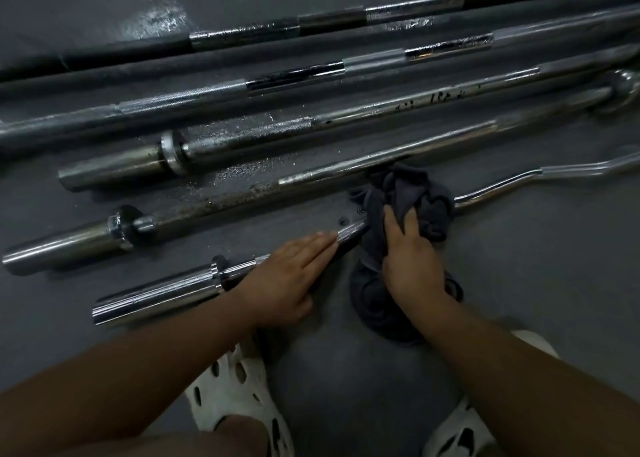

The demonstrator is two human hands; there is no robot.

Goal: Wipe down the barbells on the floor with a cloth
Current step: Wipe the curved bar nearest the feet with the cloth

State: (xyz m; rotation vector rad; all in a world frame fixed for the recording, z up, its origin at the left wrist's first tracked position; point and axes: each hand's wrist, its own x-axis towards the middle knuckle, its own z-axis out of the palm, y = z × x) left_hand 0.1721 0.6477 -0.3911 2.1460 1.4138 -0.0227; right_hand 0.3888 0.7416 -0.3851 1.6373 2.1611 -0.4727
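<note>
Clogs (235, 387): white, pierced with oval holes, at the near edge on the grey floor (519, 266).
Left hand (291, 273): released and flat, with straight fingers lying along the curl bar (156, 293) just right of its collar.
Curl bar: the nearest barbell. It is chrome with a smooth sleeve at the left end. A knurled grip shows between the two hands, and wavy bends show to the right.
Cloth (408, 193): dark grey, soft and crumpled, draped over the curl bar directly under the right hand. The lower part is bunched on the floor, and the upper folds reach the next bar.
Right hand (408, 259): fingers curled into the cloth, grasping it against the bar.
Rusty barbell (242, 196): just beyond, straight, with brown pitting on the left half and a shinier right half.
Third barbell (381, 108): chrome with a thick sleeve, a knurled patch and dark flecks.
Far bars (294, 75): long and parallel, with alternating matte and glossy bands.
</note>
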